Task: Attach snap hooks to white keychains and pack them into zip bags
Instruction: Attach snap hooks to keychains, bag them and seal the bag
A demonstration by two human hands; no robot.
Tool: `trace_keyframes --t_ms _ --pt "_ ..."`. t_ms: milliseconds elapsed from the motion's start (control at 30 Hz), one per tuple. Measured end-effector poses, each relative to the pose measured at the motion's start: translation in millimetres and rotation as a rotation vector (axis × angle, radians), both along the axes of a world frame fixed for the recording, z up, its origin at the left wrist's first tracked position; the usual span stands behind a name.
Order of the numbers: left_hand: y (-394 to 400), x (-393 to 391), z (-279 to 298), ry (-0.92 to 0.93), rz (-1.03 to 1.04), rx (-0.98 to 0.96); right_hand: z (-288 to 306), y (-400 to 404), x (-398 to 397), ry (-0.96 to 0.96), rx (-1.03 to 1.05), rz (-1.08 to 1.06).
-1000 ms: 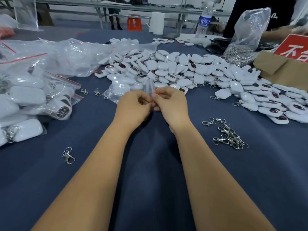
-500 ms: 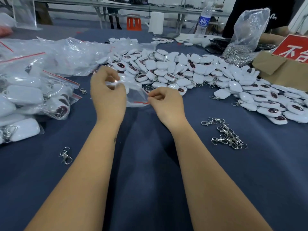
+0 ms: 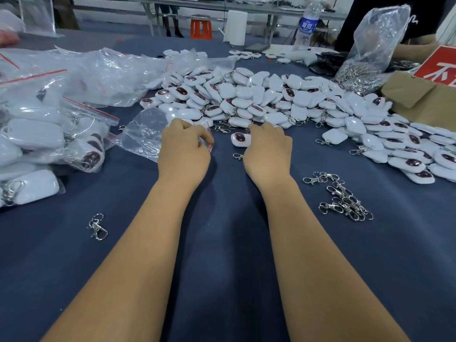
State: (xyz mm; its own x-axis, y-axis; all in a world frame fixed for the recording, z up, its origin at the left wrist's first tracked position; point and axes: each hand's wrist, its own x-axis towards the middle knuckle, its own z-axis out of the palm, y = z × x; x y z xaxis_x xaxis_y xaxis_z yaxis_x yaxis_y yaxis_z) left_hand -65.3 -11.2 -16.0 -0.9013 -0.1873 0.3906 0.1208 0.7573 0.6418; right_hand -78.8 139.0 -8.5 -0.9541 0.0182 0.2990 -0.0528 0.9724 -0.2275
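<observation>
My left hand (image 3: 183, 149) pinches the red-striped mouth of a clear zip bag (image 3: 144, 134) that lies on the blue cloth to its left. My right hand (image 3: 269, 150) rests with curled fingers right beside a white keychain (image 3: 240, 139) with a dark oval face; whether it grips the keychain I cannot tell. A snap hook (image 3: 238, 156) lies just below that keychain. A big heap of white keychains (image 3: 271, 97) spreads behind both hands. Loose snap hooks (image 3: 343, 198) lie to the right of my right forearm.
Filled zip bags (image 3: 37, 144) pile up at the left, with empty clear bags (image 3: 98, 75) behind them. One snap hook (image 3: 97, 227) lies alone at front left. A cardboard box (image 3: 419, 99), a plastic bag of hooks (image 3: 372, 45) and a water bottle (image 3: 307, 23) stand at the back right.
Both hands came apart from the bag's mouth. The left hand carried the bag left and set it on the cloth; the right hand let go and moved to a keychain at the heap's edge.
</observation>
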Motion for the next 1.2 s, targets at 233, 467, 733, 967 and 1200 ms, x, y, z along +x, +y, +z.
trace_keyframes --t_ms 233,467,733,967,1200 --pt "1 -1 1 -0.108 -0.071 0.116 3 4 9 0.001 -0.326 0.114" --pt "5 0 1 -0.183 -0.123 0.1 -1 4 8 -0.143 -0.311 0.105" --pt "4 2 4 -0.181 -0.223 0.338 1 -6 12 -0.206 -1.204 0.253" --pt "4 3 3 -0.116 -0.296 0.525 4 -6 11 -0.214 -1.262 0.254" --pt "6 3 2 -0.101 -0.302 0.519 1 -8 11 -0.209 -1.272 0.227"
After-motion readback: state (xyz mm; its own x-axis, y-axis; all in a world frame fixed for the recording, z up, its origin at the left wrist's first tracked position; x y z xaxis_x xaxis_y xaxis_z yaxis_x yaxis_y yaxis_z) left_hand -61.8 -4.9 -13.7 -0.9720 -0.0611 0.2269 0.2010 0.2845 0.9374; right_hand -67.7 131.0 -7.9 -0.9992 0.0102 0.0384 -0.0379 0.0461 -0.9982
